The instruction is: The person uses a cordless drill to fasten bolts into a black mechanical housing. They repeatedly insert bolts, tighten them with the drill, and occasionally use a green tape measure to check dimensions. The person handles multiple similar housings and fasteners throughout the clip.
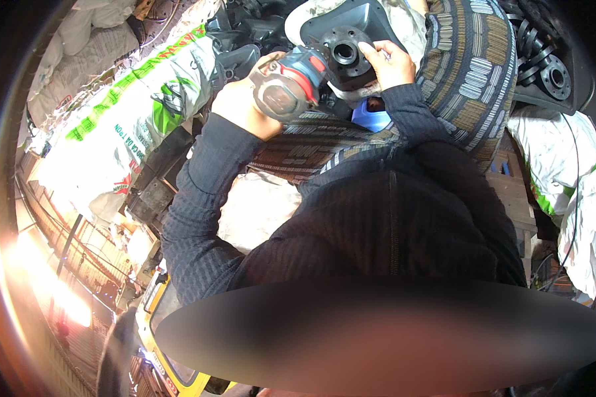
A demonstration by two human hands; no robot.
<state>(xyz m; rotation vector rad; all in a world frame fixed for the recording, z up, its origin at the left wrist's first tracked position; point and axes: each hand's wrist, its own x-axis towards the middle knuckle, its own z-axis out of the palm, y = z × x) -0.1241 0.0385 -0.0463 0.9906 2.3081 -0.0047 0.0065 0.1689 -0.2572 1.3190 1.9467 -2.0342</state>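
My left hand (242,99) is closed around a blue-grey power tool (291,83) with red trim. Its rounded rear end faces me, and its front end lies close to a dark round metal flange (346,56) with a central bore and bolt holes. My right hand (392,63) is at the flange's right edge, thumb and fingertips pinched together. A small shiny bit shows between those fingers, too small to name. Beneath the flange is a dark grey housing (361,23) with a wide rim. The tool's tip and the finger undersides are hidden.
Patterned cloth (473,73) covers my legs on both sides of the work. More dark flanges (553,76) fill a bin at far right. White and green sacks (122,126) lie at left, others at right. A blue object (371,118) sits below the flange.
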